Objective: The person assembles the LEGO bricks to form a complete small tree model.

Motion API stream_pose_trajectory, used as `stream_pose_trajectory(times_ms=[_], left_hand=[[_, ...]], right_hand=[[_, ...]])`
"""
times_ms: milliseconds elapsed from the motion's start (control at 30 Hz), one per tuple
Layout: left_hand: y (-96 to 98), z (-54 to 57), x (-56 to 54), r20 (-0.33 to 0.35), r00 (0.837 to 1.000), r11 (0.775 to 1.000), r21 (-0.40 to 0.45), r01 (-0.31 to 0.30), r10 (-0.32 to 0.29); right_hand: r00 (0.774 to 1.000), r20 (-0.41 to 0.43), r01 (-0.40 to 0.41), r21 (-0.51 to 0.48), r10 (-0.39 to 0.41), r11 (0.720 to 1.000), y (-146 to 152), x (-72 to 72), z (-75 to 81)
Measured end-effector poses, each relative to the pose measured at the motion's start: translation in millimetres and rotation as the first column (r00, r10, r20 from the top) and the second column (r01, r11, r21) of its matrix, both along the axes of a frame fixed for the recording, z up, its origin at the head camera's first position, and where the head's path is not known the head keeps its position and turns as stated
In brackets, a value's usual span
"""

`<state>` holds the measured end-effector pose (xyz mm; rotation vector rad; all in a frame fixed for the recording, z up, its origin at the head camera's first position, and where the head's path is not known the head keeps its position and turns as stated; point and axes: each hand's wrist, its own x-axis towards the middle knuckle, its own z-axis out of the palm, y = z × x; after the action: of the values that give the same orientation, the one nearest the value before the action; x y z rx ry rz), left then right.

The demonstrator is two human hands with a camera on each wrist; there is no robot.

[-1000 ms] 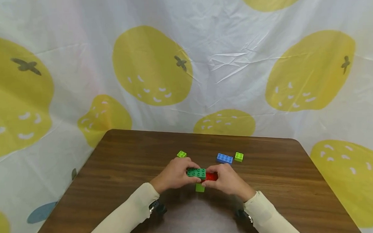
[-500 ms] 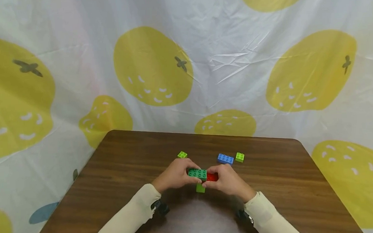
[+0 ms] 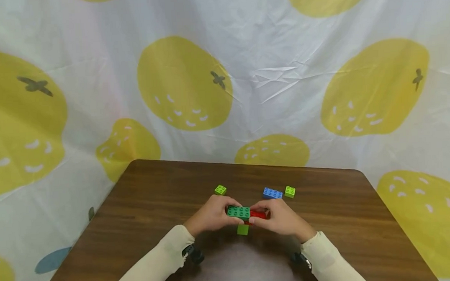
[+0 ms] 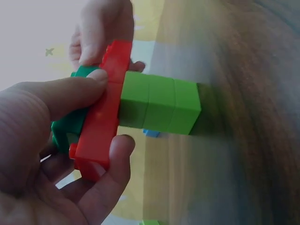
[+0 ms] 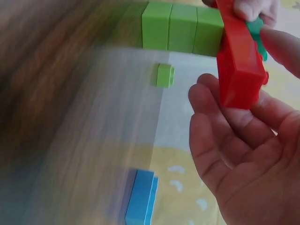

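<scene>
A toy-brick build is held above the table between both hands. Its dark green brick lies on top of red bricks, and a column of light green bricks extends below them. My left hand grips the red and green part, thumb on one side and fingers on the other. Around the red bricks' right end is my right hand, its fingers loosely bent. In the right wrist view, a gap shows between those fingers and the red end; whether its thumb touches the build is hard to tell.
On the brown wooden table, a blue brick lies beyond my right hand with a small light green brick beside it. Another light green brick sits beyond my left hand. A lemon-patterned cloth hangs behind the table.
My right hand has shifted slightly rightward, and more of the red end shows between its thumb and fingers. The left hand keeps its grip. The head view has tilted slightly.
</scene>
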<state>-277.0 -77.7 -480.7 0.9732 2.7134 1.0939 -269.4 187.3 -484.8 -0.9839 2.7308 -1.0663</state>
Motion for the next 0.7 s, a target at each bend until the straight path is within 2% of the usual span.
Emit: stream_pose_trajectory(times_ms=[133, 300, 533, 700], left_hand=[[1.6, 2.8, 1.3, -0.005, 1.000, 1.000, -0.010, -0.007, 0.007], [2.8, 3.3, 1.0, -0.011, 1.000, 0.999, -0.037, -0.001, 0.000], [1.7, -2.0, 1.6, 0.000, 1.000, 1.000, -0.022, -0.017, 0.017], [-1.3, -5.1, 3.8, 0.010, 1.000, 1.000, 0.010, -0.013, 0.013]], right_hand=[[0.999, -0.017, 0.030, -0.022, -0.030, 0.999, 9, -5.7, 1.0], [0.991, -0.048, 0.125, -0.058, -0.128, 0.990, 18, -14.0, -1.6], [0.952, -0.120, 0.271, -0.109, -0.283, 0.956, 29, -31.1, 1.8], [0.927, -0.149, 0.330, -0.109, -0.343, 0.938, 42, -43.4, 2.9]])
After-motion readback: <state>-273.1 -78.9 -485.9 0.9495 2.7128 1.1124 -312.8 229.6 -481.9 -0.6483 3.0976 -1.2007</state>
